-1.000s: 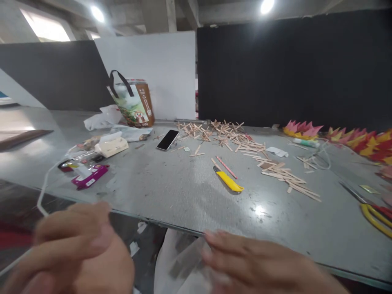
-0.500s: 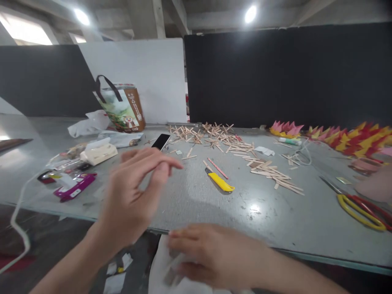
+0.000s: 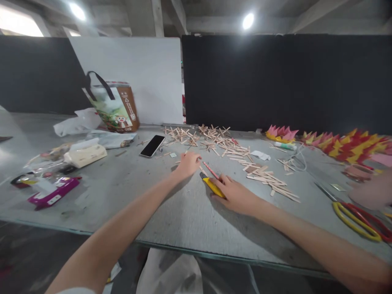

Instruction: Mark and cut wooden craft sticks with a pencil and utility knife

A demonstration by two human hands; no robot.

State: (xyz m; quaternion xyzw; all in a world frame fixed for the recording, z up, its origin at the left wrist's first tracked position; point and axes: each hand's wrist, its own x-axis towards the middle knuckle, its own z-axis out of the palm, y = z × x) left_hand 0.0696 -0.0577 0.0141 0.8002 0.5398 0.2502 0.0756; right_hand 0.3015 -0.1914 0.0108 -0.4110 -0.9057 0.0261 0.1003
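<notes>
On the tabletop, my right hand [image 3: 237, 194] has its thumb and fingers closed around the yellow handle of a utility knife [image 3: 211, 185], which lies flat with its dark tip pointing away to the left. My left hand [image 3: 189, 164] rests farther forward, fingers curled together by a few wooden craft sticks; what is under or in them is hidden. Between the two hands lies a pink striped pencil [image 3: 210, 169]. A single craft stick [image 3: 202, 170] is beside it, close to the knife tip.
Piles of craft sticks [image 3: 272, 183] spread behind and to the right. A phone [image 3: 152, 145], a printed bag [image 3: 113, 108] and a purple packet [image 3: 54, 195] are on the left. Scissors [image 3: 355, 220] and folded-paper pieces [image 3: 352, 147] lie on the right, near another person's blurred hand [image 3: 372, 190].
Both hands have moved forward onto the table. My right hand has come from the near edge and closed on the utility knife; my left hand has reached down to the sticks.
</notes>
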